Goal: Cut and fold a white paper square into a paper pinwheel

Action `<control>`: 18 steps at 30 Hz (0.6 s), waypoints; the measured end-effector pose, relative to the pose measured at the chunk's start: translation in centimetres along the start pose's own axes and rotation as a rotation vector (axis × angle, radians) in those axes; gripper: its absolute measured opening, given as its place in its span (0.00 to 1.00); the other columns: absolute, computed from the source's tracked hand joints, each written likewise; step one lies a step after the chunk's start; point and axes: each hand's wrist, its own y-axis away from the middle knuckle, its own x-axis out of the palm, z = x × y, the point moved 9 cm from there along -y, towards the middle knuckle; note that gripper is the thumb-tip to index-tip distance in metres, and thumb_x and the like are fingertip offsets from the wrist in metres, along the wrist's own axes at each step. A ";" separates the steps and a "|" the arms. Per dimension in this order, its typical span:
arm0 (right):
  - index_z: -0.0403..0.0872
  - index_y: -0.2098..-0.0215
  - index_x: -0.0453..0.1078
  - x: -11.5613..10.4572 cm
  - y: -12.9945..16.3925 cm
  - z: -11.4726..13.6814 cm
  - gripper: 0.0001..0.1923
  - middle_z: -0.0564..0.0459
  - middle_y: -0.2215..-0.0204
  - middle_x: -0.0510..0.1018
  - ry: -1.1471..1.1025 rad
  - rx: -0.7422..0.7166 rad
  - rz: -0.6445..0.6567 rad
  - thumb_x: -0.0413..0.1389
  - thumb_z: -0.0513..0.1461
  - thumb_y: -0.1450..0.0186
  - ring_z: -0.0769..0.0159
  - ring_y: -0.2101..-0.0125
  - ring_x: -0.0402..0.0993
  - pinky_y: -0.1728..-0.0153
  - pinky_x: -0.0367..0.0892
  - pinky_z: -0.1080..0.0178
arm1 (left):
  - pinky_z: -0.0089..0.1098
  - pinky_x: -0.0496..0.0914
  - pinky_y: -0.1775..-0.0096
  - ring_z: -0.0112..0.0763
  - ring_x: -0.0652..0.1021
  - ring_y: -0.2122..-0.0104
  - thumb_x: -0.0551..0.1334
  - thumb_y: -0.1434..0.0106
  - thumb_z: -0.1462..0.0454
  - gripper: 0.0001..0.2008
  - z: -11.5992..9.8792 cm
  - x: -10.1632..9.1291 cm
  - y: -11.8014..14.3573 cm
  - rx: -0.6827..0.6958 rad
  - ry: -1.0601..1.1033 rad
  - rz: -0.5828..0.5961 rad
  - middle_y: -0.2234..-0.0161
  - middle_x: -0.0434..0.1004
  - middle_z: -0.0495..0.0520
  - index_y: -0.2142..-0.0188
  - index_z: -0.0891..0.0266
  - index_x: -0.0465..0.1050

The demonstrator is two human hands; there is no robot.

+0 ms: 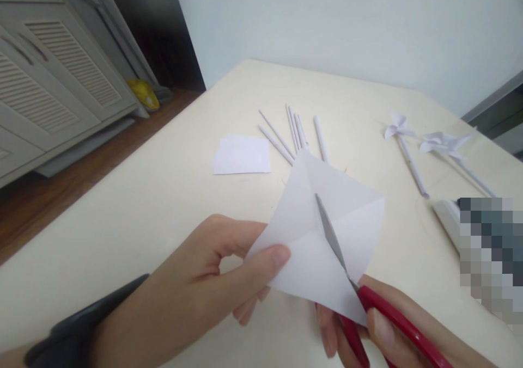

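Note:
My left hand (237, 270) pinches the left corner of a white square of paper (281, 215), thumb on top and fingers beneath. Crossing diagonal creases mark the sheet. In my right hand (388, 319) is a pair of red-handled scissors (392, 316), with the sheet's near corner between the blades. One blade lies over the paper, its tip near the middle, along a crease; the other blade is hidden underneath. The scissors' handles are spread apart.
Beyond the sheet lie a stack of white paper (243, 155) and several rolled paper sticks (300, 131). Two paper pinwheels, one nearer (412, 164) and one farther right (445, 145), rest on the table (163, 194). A partly blurred-out object (447, 215) sits at the right edge.

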 end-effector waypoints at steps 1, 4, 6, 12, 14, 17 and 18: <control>0.43 0.65 0.66 0.0 -0.1 0.0 0.29 0.53 0.78 0.63 -0.002 -0.006 -0.007 0.40 0.59 0.37 0.70 0.76 0.60 0.70 0.59 0.64 | 0.16 0.63 0.82 0.15 0.69 0.87 0.53 0.36 0.62 0.19 0.0 0.0 0.0 0.003 0.002 -0.001 0.87 0.66 0.40 0.83 0.61 0.64; 0.43 0.66 0.65 -0.2 -0.2 0.0 0.29 0.54 0.79 0.63 -0.023 -0.026 -0.036 0.41 0.59 0.38 0.71 0.78 0.59 0.72 0.58 0.65 | 0.17 0.63 0.83 0.16 0.69 0.87 0.53 0.36 0.62 0.19 0.0 0.0 0.0 0.007 0.007 0.001 0.87 0.67 0.40 0.83 0.60 0.64; 0.43 0.67 0.65 -0.1 -0.2 0.0 0.29 0.54 0.80 0.63 -0.042 -0.022 -0.037 0.41 0.59 0.38 0.70 0.77 0.59 0.71 0.58 0.65 | 0.17 0.63 0.83 0.16 0.68 0.88 0.53 0.36 0.62 0.19 0.0 0.0 0.1 0.004 0.017 0.002 0.87 0.66 0.40 0.83 0.60 0.64; 0.44 0.64 0.64 -0.2 0.2 -0.2 0.27 0.49 0.70 0.68 -0.080 0.006 -0.032 0.44 0.59 0.39 0.72 0.76 0.60 0.72 0.58 0.65 | 0.18 0.63 0.82 0.17 0.68 0.87 0.55 0.36 0.62 0.19 0.8 -1.1 0.6 -0.023 0.111 -0.151 0.87 0.65 0.41 0.84 0.61 0.64; 0.44 0.64 0.63 -0.2 0.3 -0.4 0.27 0.49 0.67 0.68 -0.096 0.020 -0.020 0.44 0.59 0.39 0.73 0.76 0.60 0.72 0.57 0.66 | 0.19 0.63 0.83 0.18 0.67 0.87 0.55 0.37 0.62 0.18 1.3 -2.0 0.8 -0.038 0.189 -0.253 0.87 0.65 0.41 0.83 0.61 0.65; 0.44 0.65 0.63 0.0 0.5 -0.7 0.26 0.49 0.67 0.68 -0.101 0.042 0.010 0.45 0.59 0.39 0.72 0.75 0.60 0.70 0.57 0.65 | 0.21 0.63 0.83 0.19 0.66 0.88 0.58 0.39 0.61 0.19 1.5 -2.8 0.7 -0.062 0.340 -0.332 0.89 0.63 0.42 0.85 0.62 0.63; 0.44 0.65 0.63 0.0 0.5 -0.7 0.26 0.49 0.66 0.68 -0.097 0.043 0.014 0.45 0.59 0.39 0.72 0.75 0.60 0.70 0.58 0.65 | 0.21 0.62 0.84 0.19 0.65 0.89 0.58 0.39 0.61 0.19 1.5 -3.0 0.5 -0.077 0.398 -0.352 0.89 0.61 0.43 0.85 0.62 0.62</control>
